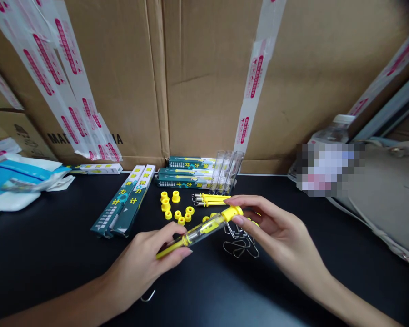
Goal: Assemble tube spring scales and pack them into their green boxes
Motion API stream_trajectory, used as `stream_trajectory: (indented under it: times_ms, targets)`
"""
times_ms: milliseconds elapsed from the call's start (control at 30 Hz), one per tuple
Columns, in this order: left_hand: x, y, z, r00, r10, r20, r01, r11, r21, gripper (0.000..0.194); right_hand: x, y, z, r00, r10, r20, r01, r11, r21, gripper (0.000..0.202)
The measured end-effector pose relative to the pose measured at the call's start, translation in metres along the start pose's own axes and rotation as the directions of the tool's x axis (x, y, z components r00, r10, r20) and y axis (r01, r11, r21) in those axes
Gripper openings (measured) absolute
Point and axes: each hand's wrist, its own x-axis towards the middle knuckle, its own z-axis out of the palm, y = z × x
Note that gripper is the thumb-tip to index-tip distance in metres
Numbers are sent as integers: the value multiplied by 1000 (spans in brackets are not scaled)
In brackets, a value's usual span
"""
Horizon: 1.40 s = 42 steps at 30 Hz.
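Note:
A clear tubular spring scale with yellow ends is held slantwise above the table between my two hands. My left hand is closed around its lower end, where a yellow rod sticks out; a metal hook shows below that hand. The thumb and fingers of my right hand pinch the yellow cap at the upper end. Behind the scale lie several small yellow caps and yellow rods with metal springs. Bent wire hooks lie beneath my right hand, which partly hides them.
Clear tubes stand leaning near narrow green boxes. Two more green boxes lie at the left. Blue-white plastic packaging sits far left; a bottle and grey bag are right. Cardboard walls the back.

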Motion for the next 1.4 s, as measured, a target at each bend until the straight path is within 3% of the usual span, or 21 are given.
stream_trajectory:
  times_ms: [167,300,533,767,867,1067,1233,1400]
  targets:
    - [-1,5,-2,999,-25,20,26,999,-31,18,0,-3,1,999,40,17,-40,999,22,20]
    - [-2,11,-3,999,4,-35,-6,997,-79,19,3,-1,2,993,96,64,-100,992,72,18]
    - [-7,12,-6,993,46,-107,-48,999,-16,20,2,-1,5,979,181,98,-196,966,169,17]
    - [-7,14,-4,963,73,-260,-70,997,18,24,2,3,7,969,217,116,-234,959,158,19]
    - [-2,14,-4,963,68,-259,-80,996,-36,17,4,7,7,960,249,125,-267,951,159,21]
    - [0,12,-7,981,-53,-187,22,987,-161,16,6,12,8,942,303,147,-326,928,180,25]
    - [-5,11,-13,973,-207,-105,152,910,-386,39,4,13,10,931,333,149,-357,915,186,25]
    - [-3,6,-14,949,-302,-88,209,815,-541,50,3,12,10,932,330,150,-358,904,234,22]
